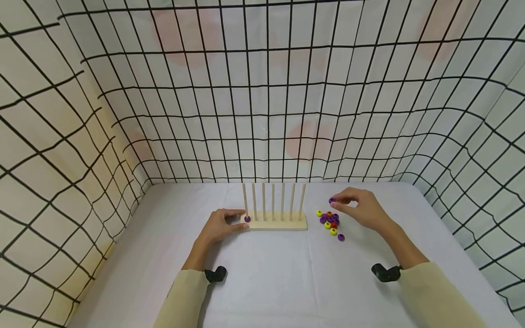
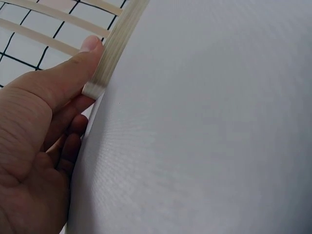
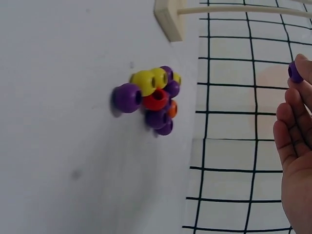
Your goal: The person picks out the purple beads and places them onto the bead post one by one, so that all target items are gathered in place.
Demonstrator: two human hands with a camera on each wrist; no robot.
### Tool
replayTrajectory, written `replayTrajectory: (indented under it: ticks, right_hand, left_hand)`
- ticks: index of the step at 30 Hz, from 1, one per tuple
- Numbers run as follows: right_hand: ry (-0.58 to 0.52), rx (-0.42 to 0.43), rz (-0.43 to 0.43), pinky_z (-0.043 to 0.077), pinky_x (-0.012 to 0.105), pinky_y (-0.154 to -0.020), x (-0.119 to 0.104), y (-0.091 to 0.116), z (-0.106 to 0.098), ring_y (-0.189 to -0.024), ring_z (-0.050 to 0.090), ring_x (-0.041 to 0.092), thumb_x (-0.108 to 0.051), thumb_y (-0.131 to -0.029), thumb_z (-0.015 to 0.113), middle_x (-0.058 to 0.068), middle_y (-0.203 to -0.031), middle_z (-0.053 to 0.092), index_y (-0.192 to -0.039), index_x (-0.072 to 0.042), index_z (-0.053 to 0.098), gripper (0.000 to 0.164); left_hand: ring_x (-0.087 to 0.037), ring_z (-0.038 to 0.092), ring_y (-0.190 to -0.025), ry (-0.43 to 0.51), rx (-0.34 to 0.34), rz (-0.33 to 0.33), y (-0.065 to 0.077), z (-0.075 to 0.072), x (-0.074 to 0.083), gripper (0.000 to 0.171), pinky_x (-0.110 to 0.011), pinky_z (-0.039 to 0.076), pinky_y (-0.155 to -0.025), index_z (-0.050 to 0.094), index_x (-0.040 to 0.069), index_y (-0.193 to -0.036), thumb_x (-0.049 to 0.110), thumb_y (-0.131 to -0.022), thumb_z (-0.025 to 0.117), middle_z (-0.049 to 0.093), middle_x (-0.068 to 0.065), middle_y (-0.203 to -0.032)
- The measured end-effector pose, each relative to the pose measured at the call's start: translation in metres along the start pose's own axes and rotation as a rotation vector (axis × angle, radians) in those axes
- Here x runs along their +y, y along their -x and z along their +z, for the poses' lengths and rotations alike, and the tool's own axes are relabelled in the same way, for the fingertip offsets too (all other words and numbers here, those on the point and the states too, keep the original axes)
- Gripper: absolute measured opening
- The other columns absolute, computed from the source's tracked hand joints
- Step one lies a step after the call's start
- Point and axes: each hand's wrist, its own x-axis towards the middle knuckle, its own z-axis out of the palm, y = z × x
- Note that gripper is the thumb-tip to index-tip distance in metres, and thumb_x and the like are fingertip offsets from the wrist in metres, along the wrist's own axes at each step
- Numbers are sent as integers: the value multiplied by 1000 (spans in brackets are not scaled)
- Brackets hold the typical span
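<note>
A wooden peg stand (image 1: 279, 224) with several upright thin dowels stands near the back of the table. My left hand (image 1: 217, 225) grips the left end of its base, thumb in front and fingers behind; the left wrist view shows the thumb on the base's edge (image 2: 119, 46). One purple bead (image 1: 247, 219) sits at the foot of the leftmost dowel. Between thumb and fingertip, my right hand (image 1: 362, 209) pinches another purple bead (image 3: 294, 72), raised above the table. Just below it lies a loose heap of purple, yellow, red and orange beads (image 3: 156, 100).
A single purple bead (image 1: 341, 237) lies at the heap's near side. White cloth (image 1: 266, 282) covers the table. Behind and at both sides rise white walls with a black grid net (image 1: 268, 86). Dark wrist cameras (image 1: 385, 272) sit at both wrists.
</note>
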Motion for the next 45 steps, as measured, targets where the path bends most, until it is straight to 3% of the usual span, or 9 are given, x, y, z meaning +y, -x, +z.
replayTrajectory:
  ticks: [4, 19, 26, 34, 45]
  right_hand:
    - [-9, 14, -20, 54, 29, -85, -11, -7, -7, -99, 62, 17, -43, -95, 73, -3, -104, 73, -116, -18, 77, 32]
    - [-40, 37, -83, 48, 28, -76, -54, -33, -17, -91, 54, 19, -44, -95, 74, -1, -90, 62, -117, -18, 77, 34]
    - [-92, 47, -108, 46, 29, -73, -72, -46, -12, -89, 53, 19, -41, -96, 74, 0, -87, 58, -118, -20, 78, 31]
    - [-202, 8, -164, 47, 33, -74, -94, -62, 0, -87, 54, 20, -37, -93, 77, 1, -87, 60, -113, -20, 81, 27]
    - [-252, -44, -215, 42, 34, -71, -122, -81, 8, -83, 51, 23, -34, -92, 79, 2, -88, 60, -111, -18, 82, 24]
  left_hand:
    - [-29, 58, -135, -2, 4, -1, 0, 0, 0, 49, -52, 42, -116, 76, 27, -126, 42, -81, 88, 69, -5, -138]
    - [-28, 59, -135, 2, -3, -1, -1, 0, -2, 49, -50, 44, -115, 76, 27, -126, 42, -80, 88, 68, -6, -139]
    - [-29, 58, -136, -9, -5, 0, 0, 0, -1, 50, -51, 44, -115, 76, 27, -126, 42, -81, 88, 68, -6, -140]
    - [-29, 58, -136, -16, -6, 4, 3, 0, -3, 50, -51, 43, -116, 76, 28, -126, 44, -80, 88, 68, -6, -138]
    - [-29, 58, -135, -18, -1, 2, 1, 0, 0, 49, -52, 44, -115, 76, 27, -126, 43, -81, 88, 68, -6, -139]
